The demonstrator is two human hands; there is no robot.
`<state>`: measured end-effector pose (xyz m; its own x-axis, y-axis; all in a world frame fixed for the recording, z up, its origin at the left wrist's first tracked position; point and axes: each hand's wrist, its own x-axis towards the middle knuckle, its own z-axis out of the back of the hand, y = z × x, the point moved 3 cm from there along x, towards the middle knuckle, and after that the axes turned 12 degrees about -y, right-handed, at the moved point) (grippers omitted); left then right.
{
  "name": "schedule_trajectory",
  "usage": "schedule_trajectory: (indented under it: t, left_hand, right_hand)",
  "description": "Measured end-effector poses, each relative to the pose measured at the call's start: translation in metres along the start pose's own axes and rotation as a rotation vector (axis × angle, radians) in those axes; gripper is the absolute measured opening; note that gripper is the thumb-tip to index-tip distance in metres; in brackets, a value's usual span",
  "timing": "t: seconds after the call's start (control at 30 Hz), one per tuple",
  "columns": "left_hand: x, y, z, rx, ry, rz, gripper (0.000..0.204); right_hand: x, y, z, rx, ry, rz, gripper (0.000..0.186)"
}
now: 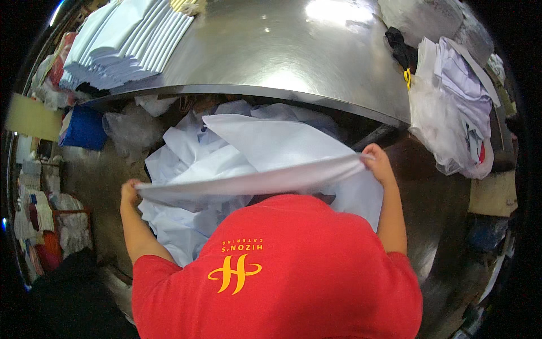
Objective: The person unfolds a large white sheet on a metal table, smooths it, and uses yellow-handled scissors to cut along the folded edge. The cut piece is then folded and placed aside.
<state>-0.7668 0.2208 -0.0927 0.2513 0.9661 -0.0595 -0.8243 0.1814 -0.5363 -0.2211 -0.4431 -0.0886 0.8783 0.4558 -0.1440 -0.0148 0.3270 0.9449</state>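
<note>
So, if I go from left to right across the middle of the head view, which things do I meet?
Blue object, left hand, white cloth held between both hands, right hand, clear plastic.

A shiny metal table, stocked at its far left and bordered by bundles on the right.
The bare middle of the metal table (254, 56) reflects bright light; a neat row of folded white cloths (127, 42) lies at its far left, with something pale yellow (186, 7) at the row's right end. Along the right side sit a clear plastic bag (423, 17), a black bundle (402, 50) and folded white fabric (460, 76); whether all rest on the same top is unclear. Below the near edge, loose white cloth (192, 155) lies heaped, its support hidden.
</note>
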Motion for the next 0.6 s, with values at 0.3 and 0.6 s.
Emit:
schedule_trajectory:
  t: [0.3, 0.6]
  left_hand:
    - [0.079, -0.201, -0.112, -0.314, -0.637, -0.279, 0.018]
    - [0.117, -0.18, -0.161, -0.368, -0.355, -0.186, 0.017]
  right_hand:
    - [0.064, -0.018, 0.1, -0.341, -0.821, 0.15, 0.018]
    - [0.063, -0.048, 0.157, -0.415, -1.092, -0.053, 0.021]
